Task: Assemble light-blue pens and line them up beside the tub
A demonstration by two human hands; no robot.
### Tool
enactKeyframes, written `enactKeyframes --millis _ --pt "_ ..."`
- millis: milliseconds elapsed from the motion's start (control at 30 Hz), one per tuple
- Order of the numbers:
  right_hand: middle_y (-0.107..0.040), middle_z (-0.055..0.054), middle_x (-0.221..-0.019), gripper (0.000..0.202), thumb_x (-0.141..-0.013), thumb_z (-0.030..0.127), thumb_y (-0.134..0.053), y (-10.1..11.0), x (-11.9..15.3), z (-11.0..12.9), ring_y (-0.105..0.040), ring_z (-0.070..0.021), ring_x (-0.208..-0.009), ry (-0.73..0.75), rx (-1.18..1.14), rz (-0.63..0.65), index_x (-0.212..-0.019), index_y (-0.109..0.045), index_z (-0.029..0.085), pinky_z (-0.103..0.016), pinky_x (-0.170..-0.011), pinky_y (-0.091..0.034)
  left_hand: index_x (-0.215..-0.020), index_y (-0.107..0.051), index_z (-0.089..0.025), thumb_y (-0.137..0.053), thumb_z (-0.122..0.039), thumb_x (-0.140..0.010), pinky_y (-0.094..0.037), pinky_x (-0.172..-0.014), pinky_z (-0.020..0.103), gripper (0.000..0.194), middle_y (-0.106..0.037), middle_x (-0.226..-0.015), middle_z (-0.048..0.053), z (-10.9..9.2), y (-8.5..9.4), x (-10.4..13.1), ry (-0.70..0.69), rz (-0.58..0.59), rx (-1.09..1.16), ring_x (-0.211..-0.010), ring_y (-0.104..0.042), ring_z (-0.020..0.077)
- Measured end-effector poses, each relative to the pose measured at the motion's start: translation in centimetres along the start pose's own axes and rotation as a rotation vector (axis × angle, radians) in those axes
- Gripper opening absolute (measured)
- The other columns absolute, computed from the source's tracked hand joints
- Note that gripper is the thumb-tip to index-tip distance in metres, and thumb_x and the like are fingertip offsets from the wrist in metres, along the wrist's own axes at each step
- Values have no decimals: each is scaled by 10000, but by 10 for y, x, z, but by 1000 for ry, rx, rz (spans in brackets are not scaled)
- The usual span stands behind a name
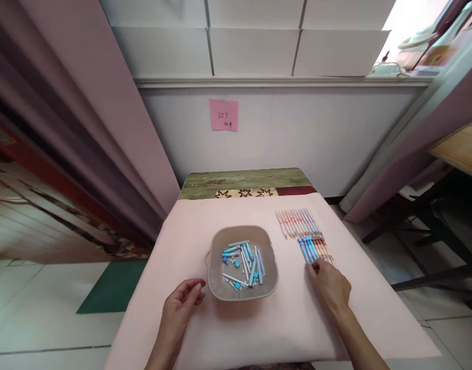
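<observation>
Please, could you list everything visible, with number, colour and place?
Container: 1, grey, on cloth
Loose pieces: many, blue and white, inside container
Upper row of sticks: roughly twelve, pale, reddish to violet, container's right
Lower row: count unclear, blue and brown, directly below
Cloth: 1, pale pink, over table
Table: 1, green far end, centre
Note: 1, pink, on wall
Wall: 1, white, ahead
Curtains: 2, purplish, both sides
Patch: 1, green, left floor
Furniture: count unclear, dark and wooden, right
Left hand: 1, bare, container's left
Right hand: 1, bare, at lower row
</observation>
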State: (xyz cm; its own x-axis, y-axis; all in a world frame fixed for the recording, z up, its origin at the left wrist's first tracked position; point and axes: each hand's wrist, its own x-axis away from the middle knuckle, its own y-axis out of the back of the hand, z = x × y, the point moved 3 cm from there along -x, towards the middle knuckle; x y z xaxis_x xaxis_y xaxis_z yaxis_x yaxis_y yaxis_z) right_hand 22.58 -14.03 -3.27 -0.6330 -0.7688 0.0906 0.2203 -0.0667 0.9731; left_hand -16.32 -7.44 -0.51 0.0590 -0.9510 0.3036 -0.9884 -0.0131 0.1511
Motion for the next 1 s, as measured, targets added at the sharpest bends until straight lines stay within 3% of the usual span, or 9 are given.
enactKeyframes --millis 133,233,367,533,767,900,1000 --pt "-706 -53 -817 342 -841 527 -462 17 6 8 -627 -214 -655 48 -71 -103 -833 -670 255 -283 -510 -337 -855 -706 -156 -705 -471 -657 -520 -664 309 373 -715 -889 97 3 2 0 -7 3 7 -694 -622 197" --pt "-701 -24 -792 303 -839 501 -498 33 11 27 -620 -182 -652 183 -214 -206 -834 -673 254 -270 -548 -362 -866 -697 -151 -708 -458 -663 -520 -663 311 368 -714 -889 98 5 4 -1 -12 -20 14 -685 -619 189" --pt "-683 -11 -722 332 -861 493 -484 43 16 59 -591 -148 -586 399 -383 -218 -785 -666 226 -252 -561 -375 -965 -663 -151 -699 -451 -686 -524 -662 314 411 -709 -940 104 4 1 1 -25 -16 40 -695 -633 185" --pt "-672 -20 -713 322 -879 454 -475 44 20 84 -592 -153 -599 509 -401 -215 -758 -650 212 -246 -561 -375 -1055 -617 -151 -699 -463 -684 -529 -664 318 491 -701 -994 116 8 5 3 -31 -34 65 -695 -641 177" --pt "-689 -34 -826 208 -905 281 -469 45 31 121 -639 -152 -733 677 -239 -40 -862 -661 212 -226 -661 -426 -1023 -619 -141 -709 -495 -660 -526 -654 316 515 -709 -961 115 17 15 -1 14 -58 56 -689 -644 187" --pt "-717 -95 -850 205 -880 230 -499 25 37 152 -673 -201 -779 714 90 180 -871 -701 194 -253 -667 -457 -1023 -613 -144 -709 -477 -667 -520 -658 309 497 -711 -952 111 14 9 -1 17 -28 72 -693 -640 184" --pt "-720 -165 -792 184 -822 238 -576 6 40 173 -689 -268 -758 708 179 253 -788 -727 138 -302 -643 -482 -1012 -616 -144 -706 -471 -672 -515 -654 308 480 -714 -945 111 11 5 0 12 -16 77 -686 -636 183"
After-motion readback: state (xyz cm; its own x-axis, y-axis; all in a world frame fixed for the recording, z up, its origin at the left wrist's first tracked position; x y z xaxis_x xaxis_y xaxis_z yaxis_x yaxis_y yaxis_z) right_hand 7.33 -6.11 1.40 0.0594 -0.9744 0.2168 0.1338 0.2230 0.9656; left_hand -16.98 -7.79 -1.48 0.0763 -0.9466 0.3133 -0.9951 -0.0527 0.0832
